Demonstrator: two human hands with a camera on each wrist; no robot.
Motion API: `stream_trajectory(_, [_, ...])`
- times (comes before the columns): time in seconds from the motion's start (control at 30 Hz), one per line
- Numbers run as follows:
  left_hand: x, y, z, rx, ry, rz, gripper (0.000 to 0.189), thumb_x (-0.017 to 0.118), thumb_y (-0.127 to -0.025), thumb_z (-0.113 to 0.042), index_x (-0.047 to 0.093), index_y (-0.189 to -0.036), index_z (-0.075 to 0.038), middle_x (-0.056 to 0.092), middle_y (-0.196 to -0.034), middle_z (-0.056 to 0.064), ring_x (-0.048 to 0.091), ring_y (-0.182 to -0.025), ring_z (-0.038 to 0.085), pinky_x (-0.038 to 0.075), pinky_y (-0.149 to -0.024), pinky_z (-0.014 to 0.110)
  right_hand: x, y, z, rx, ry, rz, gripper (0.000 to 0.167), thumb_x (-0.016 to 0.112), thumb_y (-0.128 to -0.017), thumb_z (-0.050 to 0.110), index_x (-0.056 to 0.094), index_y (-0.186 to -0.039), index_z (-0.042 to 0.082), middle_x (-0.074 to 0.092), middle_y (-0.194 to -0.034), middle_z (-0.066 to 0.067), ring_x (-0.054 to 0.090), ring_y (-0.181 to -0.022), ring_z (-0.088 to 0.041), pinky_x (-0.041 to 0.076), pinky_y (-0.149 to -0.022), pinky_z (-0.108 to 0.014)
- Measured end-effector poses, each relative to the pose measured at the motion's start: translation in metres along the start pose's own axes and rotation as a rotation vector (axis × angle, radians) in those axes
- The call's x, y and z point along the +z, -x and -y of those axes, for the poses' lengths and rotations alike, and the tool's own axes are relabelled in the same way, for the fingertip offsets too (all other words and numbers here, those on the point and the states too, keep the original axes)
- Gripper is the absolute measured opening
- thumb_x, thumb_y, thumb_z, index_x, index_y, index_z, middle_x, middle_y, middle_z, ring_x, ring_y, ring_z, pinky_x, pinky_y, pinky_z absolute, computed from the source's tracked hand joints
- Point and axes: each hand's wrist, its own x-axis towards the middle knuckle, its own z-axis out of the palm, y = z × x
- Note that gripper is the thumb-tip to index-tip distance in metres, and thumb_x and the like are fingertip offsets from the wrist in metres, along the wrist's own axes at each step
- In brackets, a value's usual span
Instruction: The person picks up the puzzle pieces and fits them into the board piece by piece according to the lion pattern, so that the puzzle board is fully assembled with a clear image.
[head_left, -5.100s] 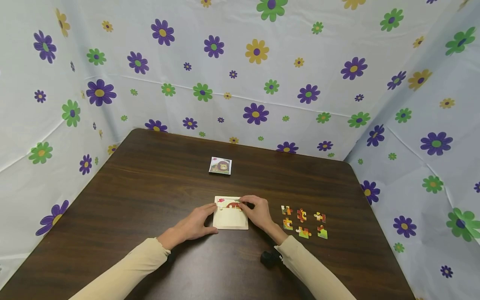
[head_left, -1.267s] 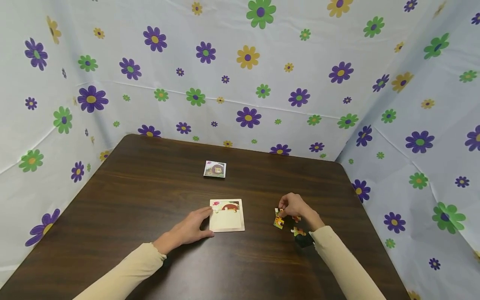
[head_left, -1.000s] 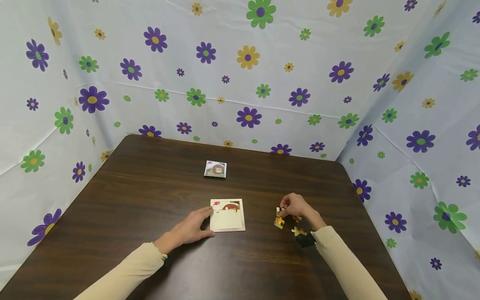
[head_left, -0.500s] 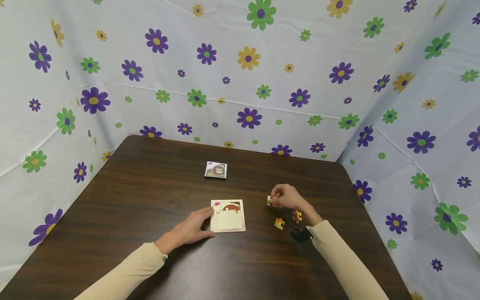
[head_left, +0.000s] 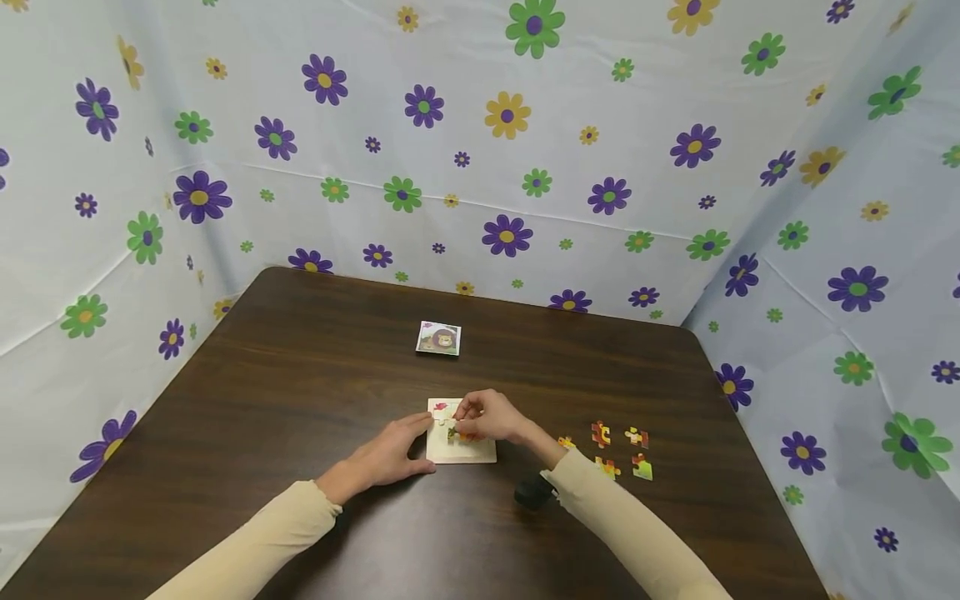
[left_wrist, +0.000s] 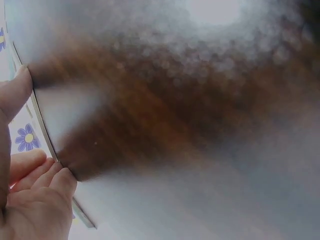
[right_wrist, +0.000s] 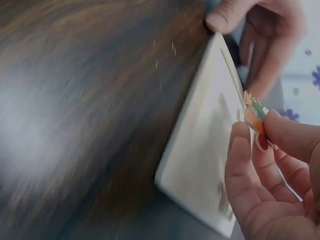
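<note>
A pale wooden puzzle board [head_left: 442,454] lies on the table in the head view, with pieces fitted along its far side. My left hand [head_left: 386,452] rests against the board's left edge; in the left wrist view its thumb [left_wrist: 17,90] and fingertips touch that edge, spread apart. Over the middle of the board, my right hand [head_left: 491,417] pinches a puzzle piece [right_wrist: 256,112] between thumb and fingers. The piece shows orange, green and red, and is tilted just above the board in the right wrist view. My fingers partly cover the fitted pieces.
To the right lie several loose puzzle pieces [head_left: 601,433], some partly behind my right forearm. A small lion picture card [head_left: 438,338] sits beyond the board on the dark wooden table [head_left: 337,333]. Flowered white curtains [head_left: 450,125] stand around the table's far and side edges.
My right hand went from the board to the loose pieces, picked up one from the upper left of that group, and brought it back over the board. My left hand stayed at the edge.
</note>
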Motion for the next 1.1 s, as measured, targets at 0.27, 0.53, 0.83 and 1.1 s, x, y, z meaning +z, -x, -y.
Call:
stream_trajectory(0.27, [0.001, -0.002, -0.001, 0.022, 0.001, 0.009, 0.072, 0.077, -0.081, -0.027, 0.047, -0.133, 0.013, 0.047, -0.138, 0.027, 0.047, -0.126, 0.039, 0.042, -0.099, 0.049, 0.015, -0.013, 0.002, -0.044, 0.096, -0.082, 0.009, 0.075, -0.081, 0.007, 0.067, -0.082, 0.003, 0.066, -0.069, 0.000, 0.056, -0.059, -0.004, 0.042, -0.049, -0.019])
stream_trajectory(0.53, [0.000, -0.003, 0.000, 0.023, 0.003, 0.000, 0.072, 0.078, -0.081, -0.027, 0.048, -0.132, 0.014, 0.047, -0.137, 0.028, 0.047, -0.125, 0.040, 0.042, -0.100, 0.049, 0.022, -0.014, -0.002, -0.174, 0.251, -0.223, 0.013, 0.079, -0.079, 0.014, 0.067, -0.074, 0.008, 0.063, -0.067, 0.004, 0.053, -0.061, -0.002, 0.043, -0.055, -0.017])
stream_trajectory(0.83, [0.000, -0.003, 0.000, 0.018, -0.014, -0.011, 0.072, 0.078, -0.080, -0.026, 0.048, -0.131, 0.015, 0.047, -0.137, 0.028, 0.047, -0.125, 0.039, 0.041, -0.100, 0.049, 0.019, -0.005, -0.003, -0.236, 0.354, -0.339, 0.008, 0.076, -0.077, 0.005, 0.068, -0.075, 0.007, 0.068, -0.073, -0.001, 0.064, -0.067, -0.010, 0.051, -0.062, -0.020])
stream_trajectory(1.1, [0.000, -0.001, 0.002, 0.016, -0.014, -0.016, 0.072, 0.078, -0.080, -0.027, 0.049, -0.131, 0.014, 0.048, -0.137, 0.027, 0.047, -0.126, 0.039, 0.041, -0.101, 0.048, 0.022, -0.002, -0.017, -0.357, 0.551, -0.223, 0.021, 0.080, -0.078, 0.015, 0.074, -0.095, 0.005, 0.068, -0.088, -0.005, 0.061, -0.081, -0.016, 0.050, -0.070, -0.027])
